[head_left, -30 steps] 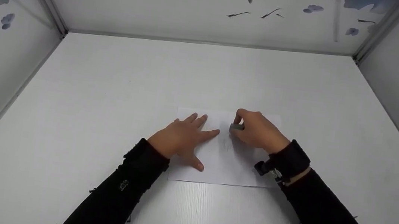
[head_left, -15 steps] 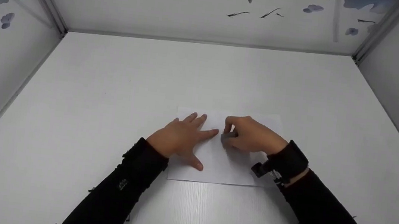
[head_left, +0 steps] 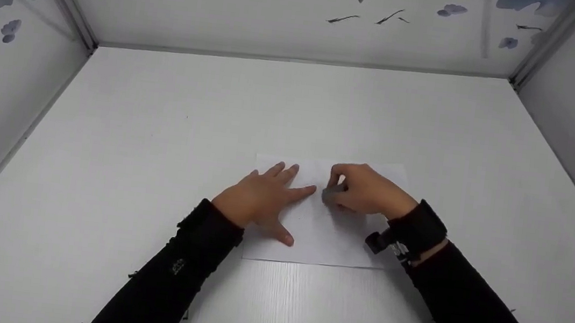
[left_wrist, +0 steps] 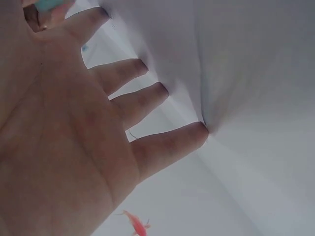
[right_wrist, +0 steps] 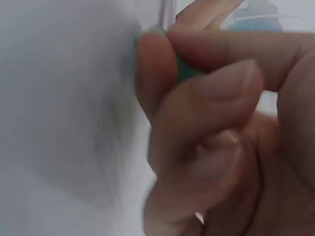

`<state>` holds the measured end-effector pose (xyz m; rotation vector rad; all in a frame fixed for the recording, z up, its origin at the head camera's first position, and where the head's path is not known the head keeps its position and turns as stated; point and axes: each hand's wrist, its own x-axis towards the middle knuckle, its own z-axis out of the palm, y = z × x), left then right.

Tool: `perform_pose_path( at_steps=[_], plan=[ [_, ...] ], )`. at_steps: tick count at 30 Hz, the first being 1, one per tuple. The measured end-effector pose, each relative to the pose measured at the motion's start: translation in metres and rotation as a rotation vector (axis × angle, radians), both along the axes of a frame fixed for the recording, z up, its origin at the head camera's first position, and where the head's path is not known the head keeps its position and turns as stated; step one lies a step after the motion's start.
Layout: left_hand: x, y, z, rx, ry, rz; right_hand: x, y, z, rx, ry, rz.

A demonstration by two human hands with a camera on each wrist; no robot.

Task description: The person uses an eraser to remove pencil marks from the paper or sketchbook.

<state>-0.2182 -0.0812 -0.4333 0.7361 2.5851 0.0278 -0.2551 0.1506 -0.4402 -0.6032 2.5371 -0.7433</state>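
Two black sleeves [head_left: 183, 269] are reaching in from the near edge of the white desk [head_left: 161, 131]. A black strap with a small mount [head_left: 392, 241] is sitting on the right wrist.

A white sheet of paper [head_left: 327, 239] is lying flat on the desk, its near edge running just beyond the forearms. The left hand [head_left: 261, 199] is resting palm down on the left part of the sheet, fingers straight and spread, thumb pointing toward the near edge. Its grip is released; it is grasping nothing and is only pressing the paper flat. The left wrist view is showing the fingertips [left_wrist: 197, 132] bearing on the white surface.

Just beside that hand, the right hand [head_left: 365, 192] is curled over the middle of the sheet. Its grip is closed on a small grey-green eraser [head_left: 331, 192], pinched between thumb and fingers. The right wrist view is showing the green of the eraser [right_wrist: 186, 71] between the fingertips, held against the paper. A faint grey smudge [right_wrist: 110, 118] is lying on the sheet beside the fingers.

Beyond the paper, bare desk is running to white walls [head_left: 282, 14] printed with fish and blue patches.
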Motion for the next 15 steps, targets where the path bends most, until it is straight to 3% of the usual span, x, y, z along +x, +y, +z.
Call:
perform_pose_path(
  at_steps=[3,7,12,15],
  plan=[
    [0.0001,0.0000,-0.0002,0.001,0.000,0.000,0.0003,0.0000,-0.0004,0.006,0.047,-0.020],
    [0.0001,-0.0006,-0.0004,-0.005,0.006,-0.016,0.0001,-0.0013,0.0007,-0.015,-0.058,0.067],
    [0.0002,-0.0014,-0.0001,-0.002,0.005,-0.017,-0.0004,-0.0021,0.0009,-0.002,-0.008,-0.025],
    [0.0005,-0.0014,0.0007,-0.003,0.006,-0.018,0.0007,-0.0038,0.0019,0.004,-0.045,0.046]
  ],
)
